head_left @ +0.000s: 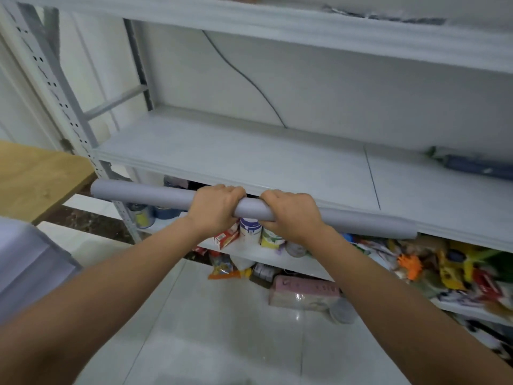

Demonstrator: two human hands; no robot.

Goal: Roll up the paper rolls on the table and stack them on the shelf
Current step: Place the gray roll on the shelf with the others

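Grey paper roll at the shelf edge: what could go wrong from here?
The grey paper roll sticks out left past the upright post, so it may catch there going onto the shelf. Both the left hand and right hand grip near its middle, so the long ends could sag or swing.

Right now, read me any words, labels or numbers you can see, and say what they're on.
None can be read.
Pink package on the floor: print blurred.
Cans and red carton: labels too small and blurred.
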